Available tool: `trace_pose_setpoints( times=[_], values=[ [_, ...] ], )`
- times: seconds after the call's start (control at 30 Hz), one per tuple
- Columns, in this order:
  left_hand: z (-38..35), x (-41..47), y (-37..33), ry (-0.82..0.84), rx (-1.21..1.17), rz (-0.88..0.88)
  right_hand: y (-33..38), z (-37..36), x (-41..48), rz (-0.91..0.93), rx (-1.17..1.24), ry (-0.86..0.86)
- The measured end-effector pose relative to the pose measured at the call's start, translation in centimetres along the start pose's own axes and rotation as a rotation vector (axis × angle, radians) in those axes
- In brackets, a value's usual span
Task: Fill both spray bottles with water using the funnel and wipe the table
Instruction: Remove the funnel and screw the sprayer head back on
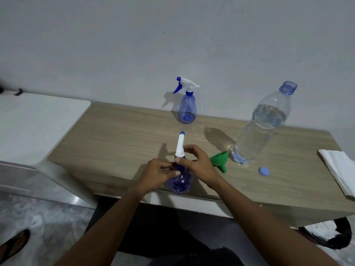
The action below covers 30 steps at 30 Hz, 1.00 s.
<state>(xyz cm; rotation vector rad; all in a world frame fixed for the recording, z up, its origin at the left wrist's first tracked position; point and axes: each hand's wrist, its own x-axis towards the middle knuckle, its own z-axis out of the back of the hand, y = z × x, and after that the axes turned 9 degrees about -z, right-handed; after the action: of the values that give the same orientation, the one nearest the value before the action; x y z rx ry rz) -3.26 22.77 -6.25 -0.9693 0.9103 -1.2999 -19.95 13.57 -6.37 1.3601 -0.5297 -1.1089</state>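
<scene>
A blue spray bottle [179, 184] stands near the front edge of the wooden table [115, 135]. My left hand [160, 172] grips its neck. My right hand [196, 160] pinches the collar under its white spray head [180, 144]. A second blue spray bottle [186, 108] with its trigger head on stands at the back by the wall. The green funnel [220, 160] lies on its side just right of my right hand. A large clear water bottle [263, 123], uncapped and over half full, stands to the right.
The water bottle's blue cap [264, 171] lies on the table in front of it. A folded white cloth or paper [340, 169] hangs over the right end. A white cabinet top [34, 123] adjoins the table on the left. A sandalled foot [13, 244] shows at bottom left.
</scene>
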Motion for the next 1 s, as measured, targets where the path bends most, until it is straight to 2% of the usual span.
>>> trace_pose_setpoints(
  times=[0.17, 0.27, 0.8, 1.0],
  values=[
    [0.6, -0.4, 0.8, 0.1, -0.055, 0.126, 0.5, -0.9, -1.1, -0.207, 0.13, 0.137],
    [0.6, -0.4, 1.2, 0.127, -0.051, 0.177, 0.0, -1.2, -1.1, -0.262, 0.141, 0.142],
    [0.1, -0.1, 0.1, 0.162, 0.015, 0.222, -0.2, 0.1, -1.4, -0.279, 0.153, 0.178],
    [0.3, 0.9, -0.5, 0.103, 0.047, 0.18, 0.4, 0.3, -0.5, -0.235, 0.131, 0.096]
  ],
)
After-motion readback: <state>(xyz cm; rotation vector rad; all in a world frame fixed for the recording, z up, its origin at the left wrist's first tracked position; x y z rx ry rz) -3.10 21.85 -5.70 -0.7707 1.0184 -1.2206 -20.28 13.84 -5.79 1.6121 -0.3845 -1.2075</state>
